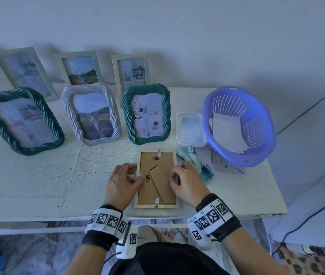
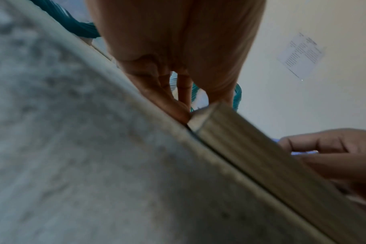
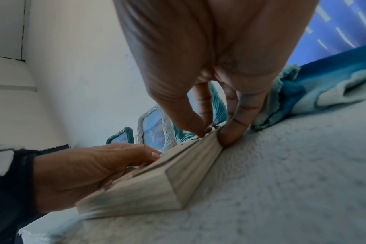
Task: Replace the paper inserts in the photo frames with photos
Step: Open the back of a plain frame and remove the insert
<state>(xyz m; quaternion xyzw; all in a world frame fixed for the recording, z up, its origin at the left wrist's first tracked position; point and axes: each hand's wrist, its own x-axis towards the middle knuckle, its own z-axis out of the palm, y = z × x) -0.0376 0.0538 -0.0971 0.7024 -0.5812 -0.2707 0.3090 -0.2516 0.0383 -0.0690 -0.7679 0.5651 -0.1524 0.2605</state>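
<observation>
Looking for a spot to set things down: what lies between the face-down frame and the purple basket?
A crumpled blue cloth lies between the frame and the basket, seen in the head view.

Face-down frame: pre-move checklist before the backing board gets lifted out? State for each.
1. Frame lies flat, back up, on the table: ok.
2. Left hand at the frame's left edge: ok.
3. Right hand at the right edge, thumb on top, a finger against the side: ok.
4. Retaining tabs all turned clear of the backing board: cannot tell; hands cover the side ones.
5. Stand leg lying flat on the board: ok.
6. Replacement photo within reach: cannot tell; the tray and basket hold sheets, but which kind is unclear.
</observation>
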